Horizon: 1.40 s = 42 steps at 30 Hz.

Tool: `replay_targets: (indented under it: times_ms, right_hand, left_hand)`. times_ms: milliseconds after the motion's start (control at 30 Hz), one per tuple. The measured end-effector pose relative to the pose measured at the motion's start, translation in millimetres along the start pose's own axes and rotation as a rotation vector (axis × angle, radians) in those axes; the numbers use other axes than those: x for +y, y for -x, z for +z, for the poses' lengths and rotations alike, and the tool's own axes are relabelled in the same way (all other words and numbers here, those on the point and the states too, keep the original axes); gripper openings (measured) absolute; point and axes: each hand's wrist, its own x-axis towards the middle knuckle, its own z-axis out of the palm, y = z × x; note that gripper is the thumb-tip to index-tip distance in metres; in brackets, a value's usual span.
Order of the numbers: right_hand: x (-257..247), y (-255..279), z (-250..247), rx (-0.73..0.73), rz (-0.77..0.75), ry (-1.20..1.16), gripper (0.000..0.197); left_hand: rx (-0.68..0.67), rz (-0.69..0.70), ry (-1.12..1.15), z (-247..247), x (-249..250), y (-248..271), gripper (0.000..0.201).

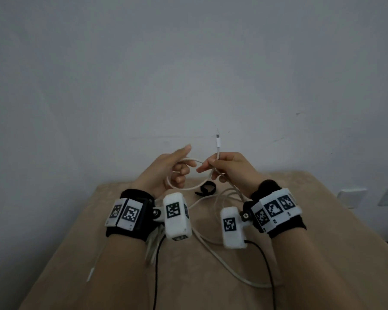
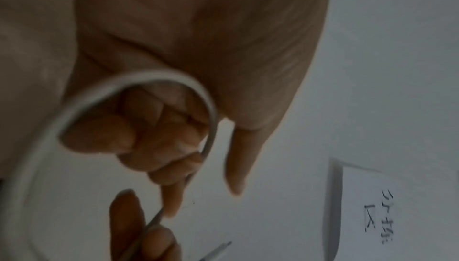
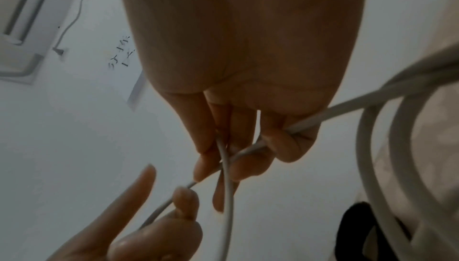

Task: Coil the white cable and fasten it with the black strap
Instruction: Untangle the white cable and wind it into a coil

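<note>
Both hands are raised above the far end of the beige table (image 1: 300, 231), close together, with the white cable (image 1: 182, 186) strung between them. The left hand (image 1: 166, 168) has one loop of it hanging around its curled lower fingers, the thumb and forefinger nipping the strand while the index finger sticks out straight toward the wall. The right hand (image 1: 231, 168) is closed around the cable near its end, so the short tail runs almost straight up out of the fist and the plug (image 1: 217, 142) points at the wall above. The loop itself stands roughly upright, hanging down toward the tabletop. The rest of the cable trails off the right hand, down onto the table and back toward the near edge in slack curves. The black strap (image 1: 207, 189) lies on the table just beyond the wrists, under the hands, curled into a small open ring and touched by nobody.
</note>
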Motion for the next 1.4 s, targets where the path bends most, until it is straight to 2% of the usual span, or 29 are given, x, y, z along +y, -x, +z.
replay_targets:
  times_ms: [100,167,300,433,500,567,733,867,967,1100,1233,1333,1400]
  right_hand:
    - [-1.7,1.7,4.6,-0.013,0.004,0.027,0.033]
    - [-2.4,1.7,6.1,0.018,0.022,-0.01,0.033]
    - [-5.5,0.7,2.7,0.09,-0.004,-0.133,0.028]
    - [-10.0,3.0,-0.7,0.06,0.006,-0.054,0.026]
    - [-11.6,4.3,-3.0,0.031,0.007,-0.017,0.027]
    - [-12.7,4.6,-4.6,0.033,0.007,0.032,0.027]
    - [-7.6,2.2,-5.8,0.024,0.038,0.196,0.03]
    - [-6.3,2.0,-4.5,0.015,0.066,0.218,0.034]
    - [-7.3,2.7,0.1,-0.049,0.079,0.238,0.037]
    - [-8.5,5.0,8.3,-0.12,0.063,0.238,0.038]
    - [-14.9,6.8,-2.6,-0.009,0.019,0.094,0.031]
    - [-13.1,8.6,-20.5,0.124,0.07,-0.024,0.032]
    - [-9.4,8.6,-24.3,0.134,0.129,-0.029,0.032]
  left_hand:
    - [-0.024,0.026,-0.139,1.7,-3.1,-0.4,0.031]
    - [0.008,0.066,-0.118,1.6,-3.5,-2.2,0.03]
    - [0.039,0.136,0.125,-2.0,-2.3,-3.2,0.028]
    - [0.05,0.145,0.452,-4.1,-1.0,-5.1,0.027]
    - [0.036,0.14,0.522,-5.2,-0.9,-5.4,0.027]
    - [0.013,0.138,0.477,-6.0,-0.5,-4.3,0.027]
    - [0.0,0.137,0.081,-3.2,0.3,-0.9,0.028]
    - [0.012,0.118,-0.004,-3.6,-0.4,-0.6,0.03]
    - [0.021,0.088,-0.122,-0.6,-0.3,-0.1,0.032]
    - [0.026,0.179,-0.31,8.5,-1.7,0.2,0.028]
    - [0.204,0.266,-0.216,4.5,-1.1,-3.3,0.033]
    - [0.304,0.257,-0.038,-6.8,0.2,-3.5,0.027]
    - [0.352,0.245,0.072,-13.0,0.6,-3.3,0.02]
